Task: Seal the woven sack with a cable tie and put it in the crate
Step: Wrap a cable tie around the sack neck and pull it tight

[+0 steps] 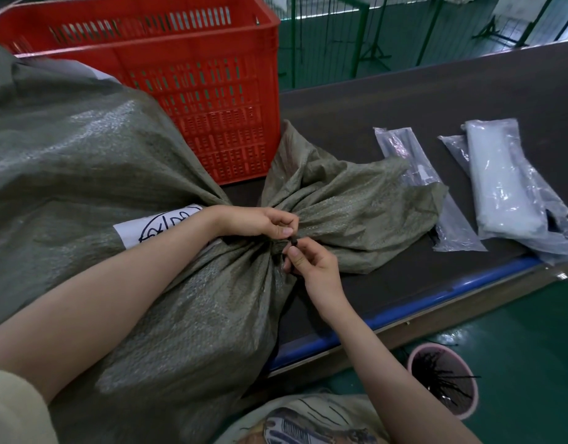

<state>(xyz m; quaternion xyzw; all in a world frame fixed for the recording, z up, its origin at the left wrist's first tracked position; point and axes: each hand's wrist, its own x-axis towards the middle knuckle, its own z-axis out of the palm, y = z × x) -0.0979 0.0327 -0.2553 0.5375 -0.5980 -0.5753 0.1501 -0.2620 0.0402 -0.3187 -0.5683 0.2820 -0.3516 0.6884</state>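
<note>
A big grey-green woven sack [83,161] lies across the dark table, its mouth bunched into a neck with the loose end fanned out to the right. A white label [154,229] with black writing sticks to it. My left hand [260,221] pinches the neck from above. My right hand [311,261] pinches the black cable tie [292,242] wrapped at the neck; most of the tie is hidden by my fingers and the folds. The red slatted crate [212,100] stands behind the sack, open at the top.
Two clear plastic packets [436,193] [507,181] lie on the table to the right. The table's blue front edge [404,310] runs diagonally. A pink bucket [444,382] with black cable ties sits on the green floor at lower right. Metal fencing stands beyond the table.
</note>
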